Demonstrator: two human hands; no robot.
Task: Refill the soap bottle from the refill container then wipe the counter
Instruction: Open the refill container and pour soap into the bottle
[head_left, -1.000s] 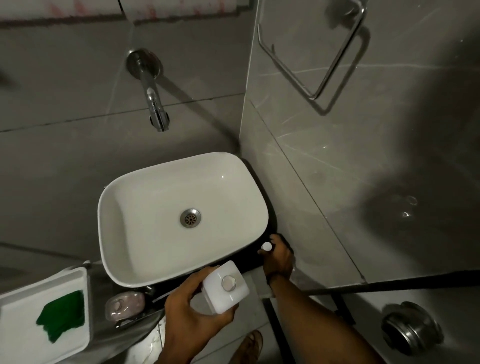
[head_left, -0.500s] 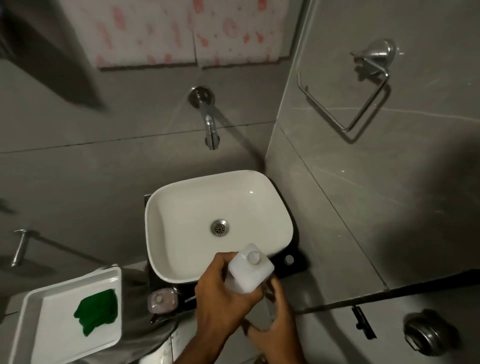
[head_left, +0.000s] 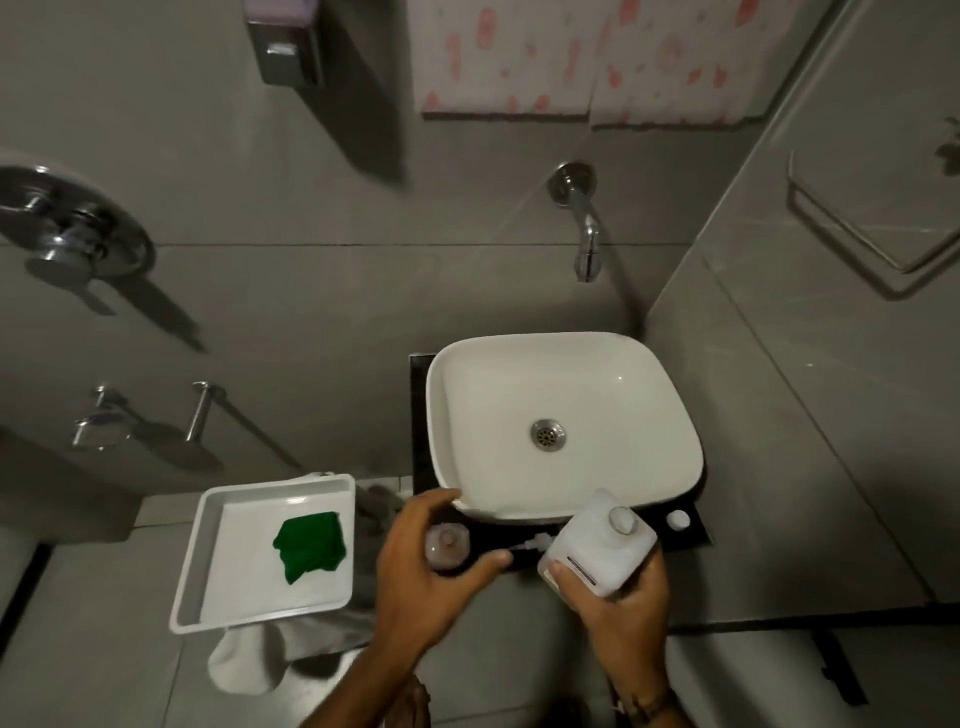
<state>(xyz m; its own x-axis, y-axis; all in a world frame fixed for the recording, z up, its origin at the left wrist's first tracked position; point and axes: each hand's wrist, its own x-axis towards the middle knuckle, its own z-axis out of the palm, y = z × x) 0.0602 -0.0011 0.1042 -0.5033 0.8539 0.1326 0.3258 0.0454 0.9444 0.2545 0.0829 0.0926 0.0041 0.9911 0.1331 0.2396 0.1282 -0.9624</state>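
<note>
A: Where's the soap bottle (head_left: 448, 543), and what's it like?
B: Small, round-shouldered, pinkish and see-through. It stands upright on the black counter (head_left: 691, 538), just in front of the basin's front-left rim. The left hand (head_left: 415, 571) curls round it, fingers behind and thumb in front.
A: And the refill container (head_left: 597, 545)?
B: Squared, milky-white plastic, with a round neck on top and a dark strip along one edge. The right hand (head_left: 618, 608) grips it from below, tilted, over the counter's front edge and just right of the bottle. Whether the neck is capped I can't tell.
A: Room to move?
B: Tight. The smooth white basin (head_left: 441, 395) fills most of the counter, so only a narrow glossy strip shows in front. A small white pump piece (head_left: 530, 544) lies there between bottle and container. A round white cap (head_left: 678, 518) sits near the right corner, close to the tiled side wall (head_left: 779, 415).
A: Left side?
B: A white rectangular tray (head_left: 192, 566) with a raised rim sits near the counter's left end. A crumpled green cloth (head_left: 309, 543) lies in it
</note>
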